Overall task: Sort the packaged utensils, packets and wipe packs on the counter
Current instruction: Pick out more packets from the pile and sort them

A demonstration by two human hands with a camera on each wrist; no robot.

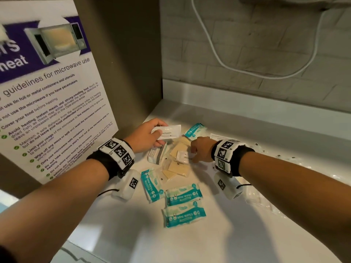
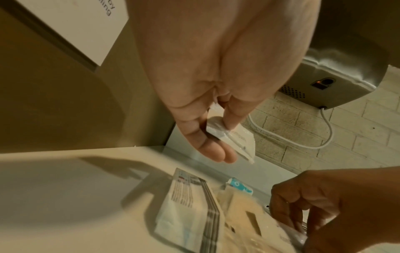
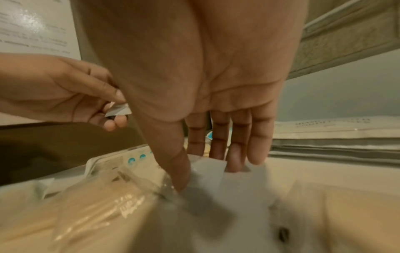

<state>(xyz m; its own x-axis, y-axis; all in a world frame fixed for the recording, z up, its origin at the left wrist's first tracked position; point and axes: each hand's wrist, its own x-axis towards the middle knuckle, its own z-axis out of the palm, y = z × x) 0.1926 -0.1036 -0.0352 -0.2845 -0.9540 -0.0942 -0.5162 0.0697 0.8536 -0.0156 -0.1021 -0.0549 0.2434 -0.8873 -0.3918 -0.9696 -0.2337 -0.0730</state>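
My left hand pinches a white toothpaste packet by its end, above the far left of the pile; the left wrist view shows the packet between thumb and fingers. My right hand reaches down into the pile, thumb and fingers pinching a small white sachet, also seen in the right wrist view as a pale sachet. Tan clear-wrapped utensil packets lie under it. Teal mini wipes packs lie in front, with another wipes pack behind.
A white grey-striped pack lies under my left hand. A flat white packet and clear wrappers lie to the right on the white counter. A microwave poster stands left; a cable hangs on the tiled wall.
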